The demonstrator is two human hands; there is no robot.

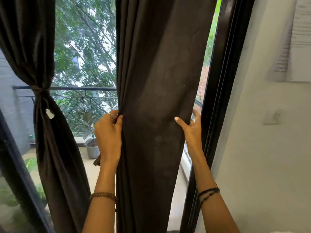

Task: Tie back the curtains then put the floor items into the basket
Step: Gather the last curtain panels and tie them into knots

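Right curtain (159, 98): dark brown, heavy fabric, hanging loose and untied in front of the window, its folds gathered along the left edge. It fills the middle of the view from top to bottom.

Left hand (108, 137): raised at the curtain's left edge, fingers curled, fingertips and thumb pinching a bunch of the gathered folds. A ring shows on one finger; a brown beaded bracelet (103, 195) sits on the wrist. A short dark strip (97, 160) pokes out below the wrist; what it is cannot be told.

Right hand (191, 130): raised at the curtain's right edge, thumb stretched across the front of the fabric and pressing into it, the other fingers reaching behind the edge, so the cloth sits between thumb and fingers. Dark cord bands (209, 193) wrap the wrist.

Left curtain (42, 64): same dark fabric, at the far left, already cinched at mid-height by a tie-back (41, 91), with a small pale tag (50, 114) hanging just below the knot.

Window frame (218, 98): dark, upright, just right of the loose curtain.

Beyond the glass: a balcony railing (80, 89), a potted plant (91, 142) in a pale ribbed pot, green trees (84, 39).

White wall (260, 148) at right: a sheet of paper (296, 39) pinned high, a switch plate (272, 117) lower down.

Basket and floor items: not in view.
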